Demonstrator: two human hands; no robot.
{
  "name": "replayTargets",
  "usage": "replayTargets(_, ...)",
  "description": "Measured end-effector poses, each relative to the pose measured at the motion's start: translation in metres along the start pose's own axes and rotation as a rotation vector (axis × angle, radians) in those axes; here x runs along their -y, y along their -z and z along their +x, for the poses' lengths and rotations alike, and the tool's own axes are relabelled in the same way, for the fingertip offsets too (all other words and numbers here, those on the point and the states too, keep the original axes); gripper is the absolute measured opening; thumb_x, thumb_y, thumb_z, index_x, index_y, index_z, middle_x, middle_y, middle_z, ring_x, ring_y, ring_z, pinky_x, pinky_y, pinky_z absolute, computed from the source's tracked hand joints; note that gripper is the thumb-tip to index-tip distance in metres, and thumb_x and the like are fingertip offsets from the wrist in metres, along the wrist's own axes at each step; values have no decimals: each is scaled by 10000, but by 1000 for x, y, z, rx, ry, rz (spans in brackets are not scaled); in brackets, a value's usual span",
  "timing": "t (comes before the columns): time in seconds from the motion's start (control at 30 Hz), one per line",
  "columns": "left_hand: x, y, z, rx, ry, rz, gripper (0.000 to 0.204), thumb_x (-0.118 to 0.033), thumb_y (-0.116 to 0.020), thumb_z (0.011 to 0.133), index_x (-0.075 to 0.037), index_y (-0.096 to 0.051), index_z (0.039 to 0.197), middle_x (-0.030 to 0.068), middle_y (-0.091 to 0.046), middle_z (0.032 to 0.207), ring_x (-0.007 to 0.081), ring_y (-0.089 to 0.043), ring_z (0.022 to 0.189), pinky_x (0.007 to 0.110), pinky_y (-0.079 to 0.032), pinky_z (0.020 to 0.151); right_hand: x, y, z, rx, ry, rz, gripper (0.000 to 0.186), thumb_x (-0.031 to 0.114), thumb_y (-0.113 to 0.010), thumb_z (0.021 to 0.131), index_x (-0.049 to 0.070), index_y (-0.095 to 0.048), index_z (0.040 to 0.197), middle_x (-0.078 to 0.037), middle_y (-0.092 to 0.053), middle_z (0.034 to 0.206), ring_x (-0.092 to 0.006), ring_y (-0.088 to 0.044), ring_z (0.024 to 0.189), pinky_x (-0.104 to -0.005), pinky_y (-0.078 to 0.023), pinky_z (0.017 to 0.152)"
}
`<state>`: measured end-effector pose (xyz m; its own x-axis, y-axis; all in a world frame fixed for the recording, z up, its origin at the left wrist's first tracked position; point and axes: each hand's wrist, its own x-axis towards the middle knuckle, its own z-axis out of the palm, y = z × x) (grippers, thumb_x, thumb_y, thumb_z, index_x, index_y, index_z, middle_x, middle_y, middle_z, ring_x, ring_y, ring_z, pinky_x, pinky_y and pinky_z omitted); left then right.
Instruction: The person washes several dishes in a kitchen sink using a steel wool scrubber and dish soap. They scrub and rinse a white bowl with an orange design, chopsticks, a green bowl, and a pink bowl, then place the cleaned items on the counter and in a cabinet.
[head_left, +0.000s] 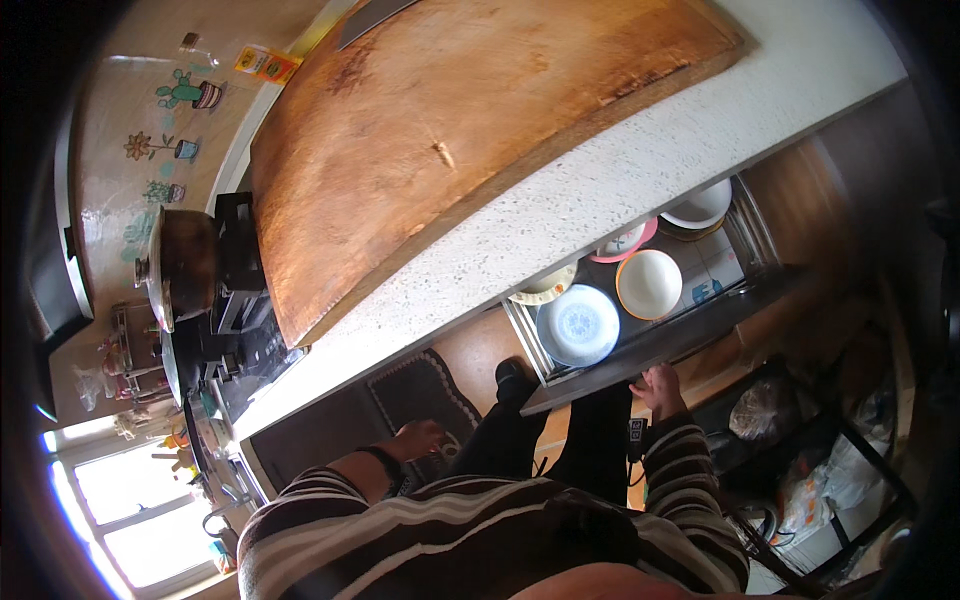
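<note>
A drawer [640, 352] stands pulled out from under the counter. My right hand [658, 390] is closed on the outer side of its front panel. In the drawer are a light blue plate [578, 326], a white bowl with an orange rim [650, 284], a pink-rimmed dish [624, 242], a cream patterned dish [545, 286] and a larger white bowl [700, 206]. The counter edge partly covers the back dishes. Away from the drawer, my left hand [420, 438] hangs low over the dark mat, fingers loosely bent, nothing visible in it.
A thick wooden board [480, 130] lies on the speckled white counter [560, 215], a dark flat blade [375, 20] at its far edge. At left, a lidded pot [182, 262] stands on the stove. Bags [815, 495] sit on a rack at lower right. A dark mat [415, 395] covers the floor.
</note>
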<state>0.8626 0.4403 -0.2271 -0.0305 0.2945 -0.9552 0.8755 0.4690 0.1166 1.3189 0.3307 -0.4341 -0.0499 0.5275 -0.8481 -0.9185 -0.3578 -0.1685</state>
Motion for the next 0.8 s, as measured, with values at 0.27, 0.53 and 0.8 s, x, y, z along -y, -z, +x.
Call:
replayTargets(0.27, 80, 37, 7, -55, -402, 1084, 236, -93, -514, 746, -121, -592, 967, 27, -589, 977, 178, -538, 968, 293, -509, 702, 1, -44, 80, 120, 740, -1183, 324, 240, -652, 687, 47, -530, 917, -67, -519, 922, -215, -453, 916, -380, -417, 773)
replayTargets(0.53, 214, 76, 38, 114, -522, -238, 257, -156, -510, 754, -149, -612, 991, -11, -556, 1074, 178, -467, 1072, 301, -457, 828, -4, -163, -4, -68, 158, -644, 321, 120, -523, 788, 172, -469, 1099, -10, -516, 896, -122, -530, 774, -298, -448, 631)
replayTargets(0.8, 182, 101, -15, -228, -268, 955, 207, -142, -480, 772, -95, -630, 906, 72, -581, 1044, 241, -533, 1003, 324, -436, 847, -45, -163, -116, -120, 677, -1349, 239, 124, -508, 780, 21, -582, 983, -167, -610, 915, -273, -600, 812, -331, -469, 712)
